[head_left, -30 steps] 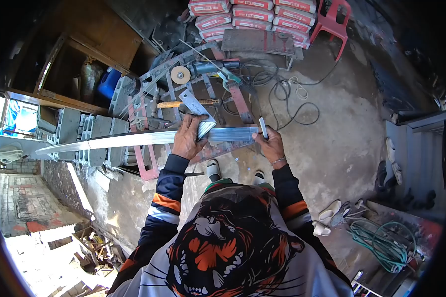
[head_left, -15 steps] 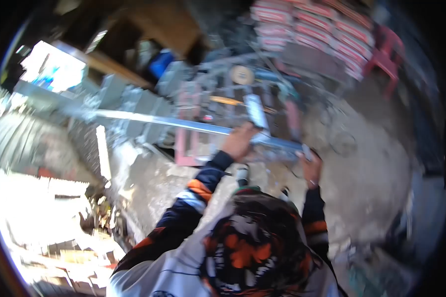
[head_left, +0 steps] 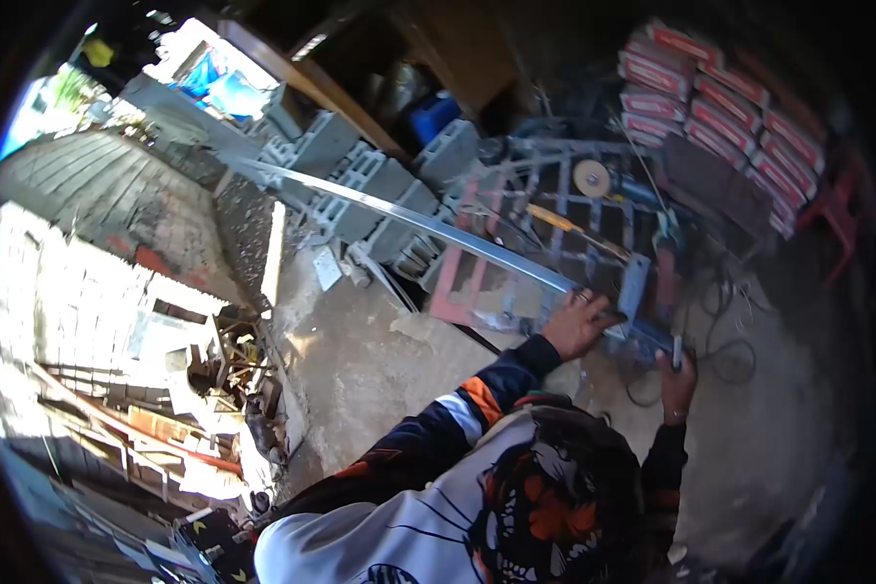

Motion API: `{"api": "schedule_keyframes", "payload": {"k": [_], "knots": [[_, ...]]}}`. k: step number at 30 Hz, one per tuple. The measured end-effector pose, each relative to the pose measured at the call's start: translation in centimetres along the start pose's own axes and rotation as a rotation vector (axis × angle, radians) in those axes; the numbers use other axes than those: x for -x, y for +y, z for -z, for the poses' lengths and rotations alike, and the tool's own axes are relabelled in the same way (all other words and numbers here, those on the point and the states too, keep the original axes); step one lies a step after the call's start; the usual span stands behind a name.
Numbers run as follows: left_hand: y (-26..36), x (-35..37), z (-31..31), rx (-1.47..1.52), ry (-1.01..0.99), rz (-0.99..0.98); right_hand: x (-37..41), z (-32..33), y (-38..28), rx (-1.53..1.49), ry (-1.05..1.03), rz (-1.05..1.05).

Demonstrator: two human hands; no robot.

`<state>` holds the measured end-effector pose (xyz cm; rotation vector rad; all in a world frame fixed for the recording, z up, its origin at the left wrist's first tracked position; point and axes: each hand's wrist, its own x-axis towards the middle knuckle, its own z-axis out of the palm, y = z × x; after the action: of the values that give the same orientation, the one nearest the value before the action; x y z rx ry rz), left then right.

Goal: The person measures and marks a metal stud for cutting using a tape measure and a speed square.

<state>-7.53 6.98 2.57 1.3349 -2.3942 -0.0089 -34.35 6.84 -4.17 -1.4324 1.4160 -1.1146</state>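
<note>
A long metal bar (head_left: 438,229) runs from the upper left to the two hands. My left hand (head_left: 576,326) is closed over it near its right end, fingers pressed on top. Across the bar beside those fingers lies a flat, shiny metal piece (head_left: 634,290), sticking up and away from me. My right hand (head_left: 678,382) is closed on a short pale stick, like a marker (head_left: 677,352), held upright by the bar's end. Beyond the bar, a chisel-like tool with an orange handle (head_left: 552,217) lies on a metal grate (head_left: 565,180), near a round tan disc (head_left: 592,178).
Hollow concrete blocks (head_left: 346,161) stand under the bar's far part. Red-and-white boxes (head_left: 725,107) are stacked at the upper right, beside a red plastic chair (head_left: 837,219). A cable (head_left: 735,360) loops on the concrete floor (head_left: 380,375). Scrap wood (head_left: 229,360) lies at the left.
The view has swung, so the bar and both hands appear further right and lower. Both hands keep their places on the bar and the pale stick.
</note>
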Motion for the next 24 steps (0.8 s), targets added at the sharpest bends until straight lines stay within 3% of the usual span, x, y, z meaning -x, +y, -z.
{"api": "schedule_keyframes", "payload": {"k": [2,7,9,12,16,18,21,24], "knots": [[0.3,0.2,-0.4,-0.034,-0.033,0.004,0.2,0.6,0.1,0.155,-0.003,0.056],[0.9,0.1,0.4,0.023,-0.171,-0.04,2.4,1.1,0.2,-0.036,0.142,0.073],[1.7,-0.6,1.2,0.062,-0.173,-0.049,3.8,1.5,2.0,-0.373,0.119,-0.208],[1.9,-1.2,0.8,0.051,-0.173,-0.093,5.9,2.4,3.5,-0.593,0.142,-0.37],[2.1,-2.2,-0.2,0.053,-0.159,-0.142,8.7,2.7,5.7,-0.638,0.198,-0.353],[2.2,-2.6,-0.4,0.069,-0.172,-0.161,10.0,2.9,8.0,-0.289,0.268,-0.23],[2.1,-3.0,-0.7,0.067,-0.211,-0.17,11.4,3.7,7.8,-0.209,0.304,-0.198],[1.8,-3.1,-1.1,0.131,-0.205,-0.161,12.4,5.0,6.7,-0.375,0.256,-0.36]]}}
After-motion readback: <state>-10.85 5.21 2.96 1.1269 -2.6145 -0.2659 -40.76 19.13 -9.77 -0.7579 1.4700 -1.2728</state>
